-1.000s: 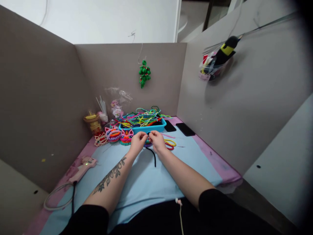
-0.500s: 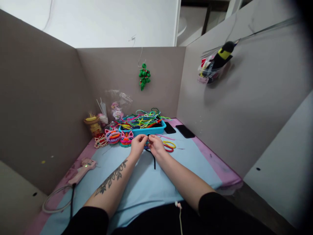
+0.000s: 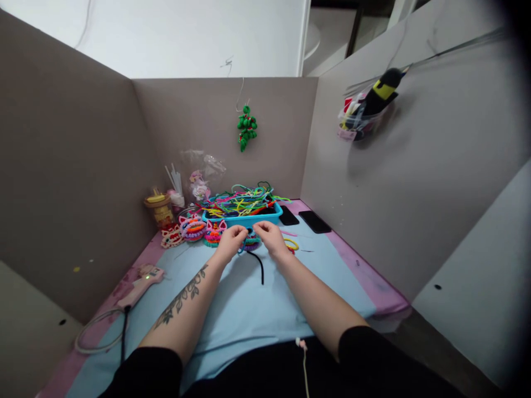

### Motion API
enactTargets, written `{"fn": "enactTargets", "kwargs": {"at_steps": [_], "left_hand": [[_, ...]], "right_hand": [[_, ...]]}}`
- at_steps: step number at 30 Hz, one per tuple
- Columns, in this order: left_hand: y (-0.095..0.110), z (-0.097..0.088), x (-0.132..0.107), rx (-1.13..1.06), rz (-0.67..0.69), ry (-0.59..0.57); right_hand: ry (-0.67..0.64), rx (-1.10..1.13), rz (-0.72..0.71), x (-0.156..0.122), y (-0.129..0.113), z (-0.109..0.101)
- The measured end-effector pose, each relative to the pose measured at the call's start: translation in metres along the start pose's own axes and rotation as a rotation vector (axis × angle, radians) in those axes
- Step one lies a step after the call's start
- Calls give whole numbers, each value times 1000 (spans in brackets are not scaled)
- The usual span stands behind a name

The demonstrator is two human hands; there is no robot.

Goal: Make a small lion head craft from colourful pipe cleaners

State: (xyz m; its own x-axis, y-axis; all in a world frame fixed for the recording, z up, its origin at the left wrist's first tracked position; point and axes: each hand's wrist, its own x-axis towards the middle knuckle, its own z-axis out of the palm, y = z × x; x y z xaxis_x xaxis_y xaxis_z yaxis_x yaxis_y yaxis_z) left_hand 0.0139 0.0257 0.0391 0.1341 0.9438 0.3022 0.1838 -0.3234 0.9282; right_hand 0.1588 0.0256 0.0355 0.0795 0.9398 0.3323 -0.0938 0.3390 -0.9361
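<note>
Black cord (image 3: 262,272) trails below left hand (image 3: 231,242) and right hand (image 3: 271,239), now farther apart, both pinching, contents unclear.

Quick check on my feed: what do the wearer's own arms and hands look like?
Both arms wear black sleeves that end around the elbow, leaving the forearms bare. The left forearm carries a dark, leafy branch tattoo; the right shows no marking. The left hand and right hand are ungloved, with no watch or bracelet visible.
</note>
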Motion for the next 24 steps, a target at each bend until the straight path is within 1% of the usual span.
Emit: {"fn": "enactTargets", "kwargs": {"at_steps": [2,5,9,11,14,16,19,22,24], "left_hand": [[1,1,-2,13,7,-37],[4,1,-4,66,25,-66],[6,-1,-5,199,114,-65],[6,-2,-5,251,151,-59],[6,-5,-4,289,152,-60],[5,-6,-3,314,147,-67],[4,-6,-3,363,167,-107],[4,-5,-4,415,195,-133],[4,-4,-5,461,215,-125]], "right_hand": [[-22,-67,-60,1,1,-2],[-62,-130,-94,1,4,-3],[-115,-121,-66,1,9,-1],[-116,-101,-38,1,12,0],[-103,-85,-6,2,12,0],[-121,-92,-19,1,10,-1],[-126,-182,-105,-1,5,-1],[-44,-334,-223,-4,1,-1],[-6,-390,-259,-5,2,0]]}}
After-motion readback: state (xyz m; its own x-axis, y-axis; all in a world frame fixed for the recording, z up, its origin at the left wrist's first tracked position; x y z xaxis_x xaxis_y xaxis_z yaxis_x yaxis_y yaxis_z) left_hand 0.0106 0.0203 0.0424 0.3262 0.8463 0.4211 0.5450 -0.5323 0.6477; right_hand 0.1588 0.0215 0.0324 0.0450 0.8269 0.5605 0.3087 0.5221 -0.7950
